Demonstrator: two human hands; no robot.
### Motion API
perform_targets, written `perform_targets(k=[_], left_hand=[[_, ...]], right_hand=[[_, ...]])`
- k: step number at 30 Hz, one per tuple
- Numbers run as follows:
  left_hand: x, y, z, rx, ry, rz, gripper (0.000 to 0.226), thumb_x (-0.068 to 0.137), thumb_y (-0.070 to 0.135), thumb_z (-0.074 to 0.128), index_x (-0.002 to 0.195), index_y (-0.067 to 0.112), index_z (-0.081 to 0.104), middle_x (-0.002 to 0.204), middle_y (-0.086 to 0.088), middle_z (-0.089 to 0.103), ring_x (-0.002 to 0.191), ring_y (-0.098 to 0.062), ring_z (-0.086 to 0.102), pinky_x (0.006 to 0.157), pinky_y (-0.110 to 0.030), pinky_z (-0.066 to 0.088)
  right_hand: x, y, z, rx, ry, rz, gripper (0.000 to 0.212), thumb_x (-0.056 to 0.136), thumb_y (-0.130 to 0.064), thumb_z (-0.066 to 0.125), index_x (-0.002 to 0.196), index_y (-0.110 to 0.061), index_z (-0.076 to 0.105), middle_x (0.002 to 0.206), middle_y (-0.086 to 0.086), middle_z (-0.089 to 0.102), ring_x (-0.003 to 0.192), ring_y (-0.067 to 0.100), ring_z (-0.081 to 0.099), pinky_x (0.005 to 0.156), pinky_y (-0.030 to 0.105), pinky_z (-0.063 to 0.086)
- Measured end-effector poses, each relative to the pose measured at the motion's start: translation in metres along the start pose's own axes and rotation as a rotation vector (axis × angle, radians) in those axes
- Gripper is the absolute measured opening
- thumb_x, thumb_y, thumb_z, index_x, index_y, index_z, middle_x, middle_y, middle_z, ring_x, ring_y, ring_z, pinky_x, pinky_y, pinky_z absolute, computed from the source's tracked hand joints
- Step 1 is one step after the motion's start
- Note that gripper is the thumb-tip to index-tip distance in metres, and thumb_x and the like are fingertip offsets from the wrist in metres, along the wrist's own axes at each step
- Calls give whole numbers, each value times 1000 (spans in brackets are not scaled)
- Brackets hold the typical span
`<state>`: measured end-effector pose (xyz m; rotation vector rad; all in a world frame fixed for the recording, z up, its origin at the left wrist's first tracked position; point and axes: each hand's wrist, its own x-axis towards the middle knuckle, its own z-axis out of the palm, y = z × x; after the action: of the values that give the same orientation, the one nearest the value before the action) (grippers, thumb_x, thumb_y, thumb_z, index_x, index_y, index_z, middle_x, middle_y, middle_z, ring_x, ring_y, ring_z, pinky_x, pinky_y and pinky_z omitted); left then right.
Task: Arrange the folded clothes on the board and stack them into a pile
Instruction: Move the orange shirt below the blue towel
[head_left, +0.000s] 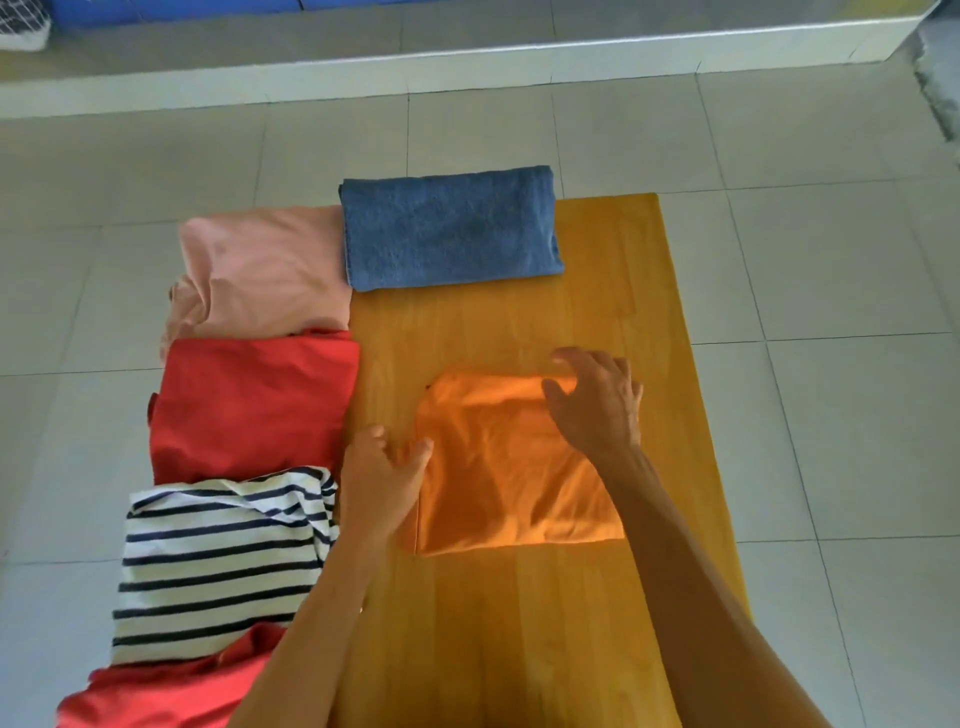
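A folded orange cloth (498, 467) lies in the middle of the wooden board (613, 291). My left hand (382, 478) rests at its left edge with fingers spread. My right hand (597, 405) hovers over its far right corner, fingers apart and holding nothing. A folded blue towel (449, 228) sits at the board's far left corner. Down the board's left side lie a folded pink garment (265, 270), a red one (254, 405), a navy-and-white striped one (218, 566) and another red piece (171, 691) at the bottom.
The board lies on a grey tiled floor (831, 415). A low white ledge (467, 67) runs across the back. Bare wood shows on the board's near half and far right.
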<state>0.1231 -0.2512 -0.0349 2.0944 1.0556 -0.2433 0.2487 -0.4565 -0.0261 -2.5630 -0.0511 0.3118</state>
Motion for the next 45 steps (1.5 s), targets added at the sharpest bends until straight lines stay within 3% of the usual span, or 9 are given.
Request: perform_targets(k=[3, 7, 13, 17, 25, 28, 31, 36, 45], left_hand=[[-4, 9, 13, 18, -65, 22, 78, 78, 69, 59, 131, 13, 51, 114, 2, 63, 97, -14, 58, 80, -32, 45], [-16, 10, 37, -80, -157, -92, 60, 81, 70, 55, 110, 17, 56, 89, 12, 57, 74, -5, 53, 59, -22, 37], [4, -1, 15, -349, -289, -174, 40, 82, 66, 60, 97, 29, 62, 101, 6, 65, 94, -18, 63, 85, -40, 51], [36, 8, -23, -493, -155, -112, 19, 86, 49, 68, 87, 31, 65, 97, 10, 66, 93, -12, 63, 70, -26, 48], [104, 51, -54, -183, 41, 59, 28, 92, 26, 58, 77, 4, 62, 79, -20, 60, 78, -27, 54, 70, -37, 40], [95, 53, -55, -75, 42, 117, 21, 91, 25, 55, 96, 8, 67, 99, -15, 70, 94, -32, 63, 78, -36, 44], [72, 44, -62, -63, 57, 206, 13, 88, 26, 53, 92, 16, 60, 87, -5, 68, 81, -20, 63, 74, -37, 45], [30, 6, -79, -193, 8, 178, 47, 93, 27, 58, 139, 17, 53, 141, -3, 58, 129, -16, 55, 106, -32, 43], [-43, -124, -148, -312, 227, 96, 28, 90, 47, 60, 108, 29, 72, 100, 12, 74, 103, -8, 67, 93, -34, 53]], right_hand=[[-23, 34, -14, 130, 128, 233, 42, 88, -39, 67, 125, -21, 61, 121, 13, 66, 112, 36, 59, 91, 46, 49], [-58, 59, -6, 221, -101, 472, 62, 87, -56, 65, 130, -13, 54, 122, 11, 68, 109, 34, 64, 84, 41, 50], [-56, 41, 13, 525, -269, 460, 39, 83, -54, 72, 102, -19, 67, 93, -4, 72, 84, 17, 69, 71, 39, 58], [-23, 9, 11, 621, -230, 305, 24, 81, -53, 76, 84, -30, 67, 87, -11, 74, 83, 12, 71, 69, 36, 57], [57, -36, 31, 518, -207, 206, 27, 87, -38, 68, 103, -17, 63, 96, -1, 68, 85, 20, 65, 69, 34, 53], [55, -24, 40, 447, -200, 225, 35, 89, -34, 64, 117, -12, 61, 96, -2, 65, 88, 23, 64, 74, 40, 55], [34, -8, 44, 443, -156, 224, 40, 90, -37, 64, 125, -18, 60, 99, -7, 67, 88, 18, 65, 68, 33, 50], [-14, 13, 47, 482, -89, 287, 38, 90, -38, 66, 123, -21, 60, 104, -6, 70, 95, 19, 67, 76, 37, 54], [-116, -11, 64, 531, -201, 330, 19, 92, -20, 64, 110, -16, 68, 94, 6, 74, 88, 27, 71, 81, 48, 59]])
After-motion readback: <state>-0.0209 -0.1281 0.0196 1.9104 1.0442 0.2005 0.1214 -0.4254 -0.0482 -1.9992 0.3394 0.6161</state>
